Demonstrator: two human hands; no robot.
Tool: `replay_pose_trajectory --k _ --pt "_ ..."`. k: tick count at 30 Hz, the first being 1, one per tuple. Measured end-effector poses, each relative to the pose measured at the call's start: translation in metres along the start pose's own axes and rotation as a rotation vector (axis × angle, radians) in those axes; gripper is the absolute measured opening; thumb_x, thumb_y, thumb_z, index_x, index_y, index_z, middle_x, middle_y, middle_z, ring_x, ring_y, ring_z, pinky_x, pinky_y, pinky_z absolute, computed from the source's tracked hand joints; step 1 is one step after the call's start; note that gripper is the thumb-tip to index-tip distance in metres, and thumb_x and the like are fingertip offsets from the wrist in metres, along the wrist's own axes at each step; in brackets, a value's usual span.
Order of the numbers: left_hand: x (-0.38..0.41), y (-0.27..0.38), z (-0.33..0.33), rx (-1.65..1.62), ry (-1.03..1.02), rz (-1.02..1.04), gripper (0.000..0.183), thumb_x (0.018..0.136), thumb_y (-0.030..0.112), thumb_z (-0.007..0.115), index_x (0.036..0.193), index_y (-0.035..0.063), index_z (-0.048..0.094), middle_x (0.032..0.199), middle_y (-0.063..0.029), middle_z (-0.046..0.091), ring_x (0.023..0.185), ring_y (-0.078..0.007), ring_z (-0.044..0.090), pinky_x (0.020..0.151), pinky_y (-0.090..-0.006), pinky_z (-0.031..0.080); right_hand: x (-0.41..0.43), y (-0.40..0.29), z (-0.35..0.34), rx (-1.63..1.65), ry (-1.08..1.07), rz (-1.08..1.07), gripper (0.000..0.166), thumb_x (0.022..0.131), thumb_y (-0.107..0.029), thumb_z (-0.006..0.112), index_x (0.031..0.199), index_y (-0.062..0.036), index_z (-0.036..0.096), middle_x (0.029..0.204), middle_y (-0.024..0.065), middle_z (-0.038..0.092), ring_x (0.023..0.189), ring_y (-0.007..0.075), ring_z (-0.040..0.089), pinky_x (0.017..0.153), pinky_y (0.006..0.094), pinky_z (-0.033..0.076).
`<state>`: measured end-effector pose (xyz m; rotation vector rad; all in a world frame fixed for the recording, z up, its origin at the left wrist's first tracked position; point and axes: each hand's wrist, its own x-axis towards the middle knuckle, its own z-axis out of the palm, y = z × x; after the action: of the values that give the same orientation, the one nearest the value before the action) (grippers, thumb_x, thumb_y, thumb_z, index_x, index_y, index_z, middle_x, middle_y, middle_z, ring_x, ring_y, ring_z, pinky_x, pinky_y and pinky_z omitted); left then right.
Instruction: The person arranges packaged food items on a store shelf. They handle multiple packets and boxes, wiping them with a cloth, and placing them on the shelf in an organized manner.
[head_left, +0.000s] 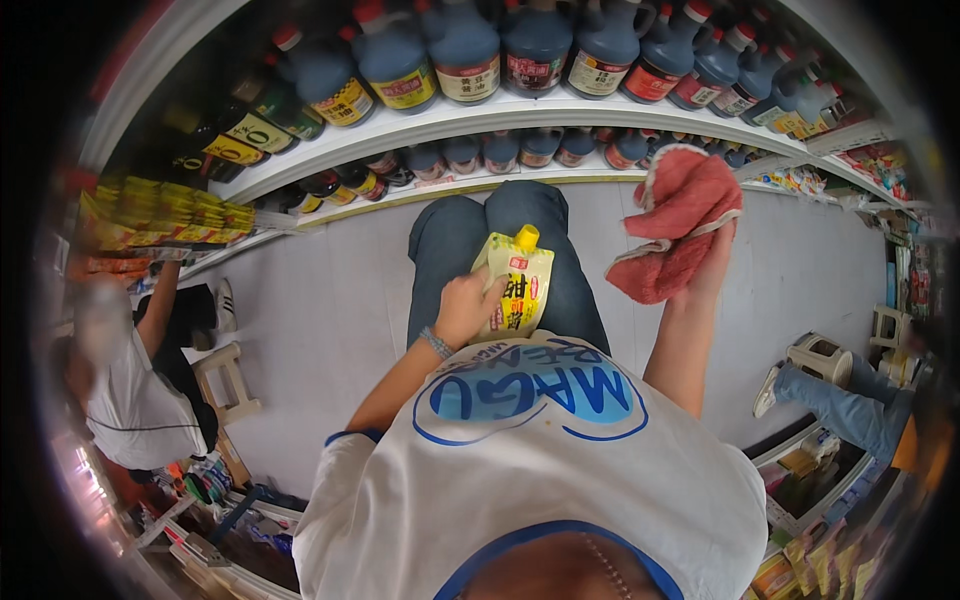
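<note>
A yellow spouted sauce pouch (534, 289) with a yellow screw cap (527, 237) rests in my lap, its cap end pointing at the shelves. My left hand (466, 304) grips it by its left side, thumb across the printed front. Out to the right, my right hand (712, 259) holds up a red cloth (686, 217) with a pale edge; the cloth hides most of the fingers. The cloth hangs in loose folds, apart from the pouch. Beneath the pouch are my thighs in dark blue jeans (442, 247).
Ahead, a white shelf (465, 112) bears a row of dark sauce bottles (465, 60); more bottles (499, 150) stand below. Yellow packets (172, 214) fill the left shelf. A person (142, 382) is at left by a plastic stool (229, 382); another person's legs (832, 401) are at right.
</note>
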<state>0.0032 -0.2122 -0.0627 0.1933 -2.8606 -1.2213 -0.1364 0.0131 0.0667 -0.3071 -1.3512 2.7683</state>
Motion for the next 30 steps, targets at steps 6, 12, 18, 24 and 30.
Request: replay_pose_trajectory --k 6,12,18,24,30 --pt "-0.014 0.002 -0.01 0.069 0.029 -0.076 0.03 0.077 0.034 0.065 0.083 0.0067 0.054 0.063 -0.0141 0.058 0.057 -0.032 0.059 0.051 -0.0398 0.046 -0.01 0.033 -0.028 -0.146 -0.096 0.223 0.038 0.088 -0.045 0.045 0.11 -0.0136 0.046 0.098 0.0035 0.053 0.079 0.0156 0.053 0.055 0.0269 0.044" --pt "0.008 -0.014 -0.118 -0.4 0.61 -0.129 0.012 0.081 0.014 0.063 0.085 0.0027 0.06 0.062 -0.0056 0.06 0.055 -0.0085 0.054 0.053 -0.0244 0.045 -0.04 0.082 -0.004 -0.312 -0.259 0.075 0.039 0.09 -0.024 0.05 0.122 -0.0034 0.043 0.114 0.0078 0.051 0.101 0.0164 0.05 0.084 0.0296 0.043" --pt "0.02 0.042 -0.315 -0.18 1.192 0.281 0.005 0.083 0.004 0.059 0.082 -0.001 0.058 0.071 -0.0014 0.057 0.063 -0.0042 0.049 0.054 -0.0195 0.041 -0.036 0.132 0.007 -0.947 -0.562 -0.368 0.044 0.072 -0.01 0.067 0.112 -0.0013 0.052 0.101 0.0152 0.058 0.091 0.028 0.056 0.081 0.0357 0.044" --pt "0.076 0.064 -0.457 -0.187 1.254 0.488 0.019 0.086 0.013 0.057 0.097 -0.0027 0.057 0.08 -0.0038 0.059 0.067 -0.0076 0.055 0.06 -0.0208 0.045 -0.036 0.166 0.008 -1.509 -0.812 -0.857 0.053 0.059 -0.021 0.074 0.11 -0.0151 0.058 0.087 0.0169 0.057 0.083 0.0373 0.054 0.075 0.0458 0.042" --pt "0.155 0.032 -0.551 -0.023 1.258 0.319 0.036 0.083 0.018 0.052 0.112 -0.0044 0.054 0.101 -0.0186 0.063 0.094 -0.0273 0.061 0.081 -0.0313 0.046 -0.034 0.179 0.008 -1.58 -0.859 -0.791 0.049 0.062 -0.023 0.071 0.109 -0.0163 0.059 0.088 0.0183 0.057 0.084 0.0392 0.053 0.073 0.0479 0.041"
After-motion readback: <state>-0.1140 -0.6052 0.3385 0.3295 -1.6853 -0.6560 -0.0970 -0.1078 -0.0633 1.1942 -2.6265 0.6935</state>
